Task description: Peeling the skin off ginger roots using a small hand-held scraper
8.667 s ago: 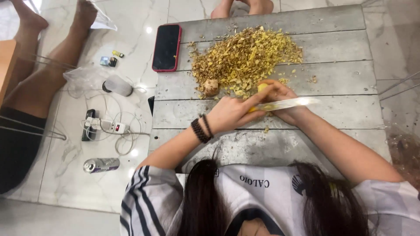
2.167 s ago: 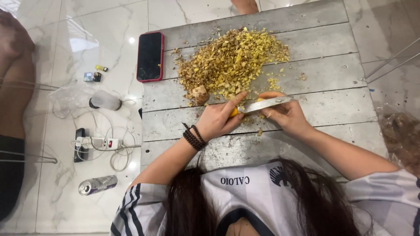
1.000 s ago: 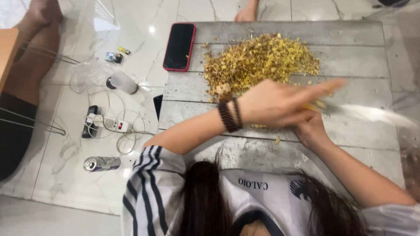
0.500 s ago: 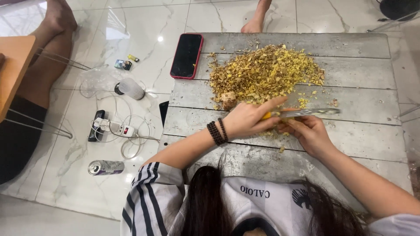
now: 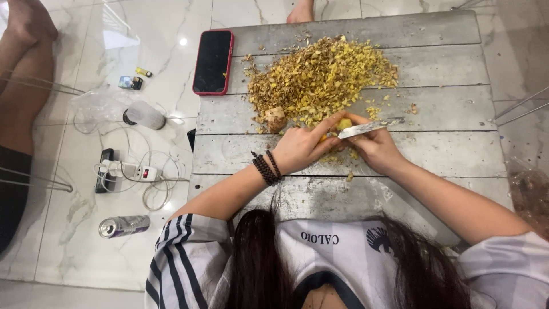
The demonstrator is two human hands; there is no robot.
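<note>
Left hand point(image 5: 302, 150) grips yellow piece point(image 5: 342, 124); right hand point(image 5: 374, 147) holds knife point(image 5: 370, 127).

Rough grey wood table point(image 5: 434, 154), shiny metal knife point(image 5: 369, 127), glossy marble floor point(image 5: 80, 240)

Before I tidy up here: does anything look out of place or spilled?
A drink can lies on its side on the floor, left of the table. A phone rests beside the peelings pile.
</note>
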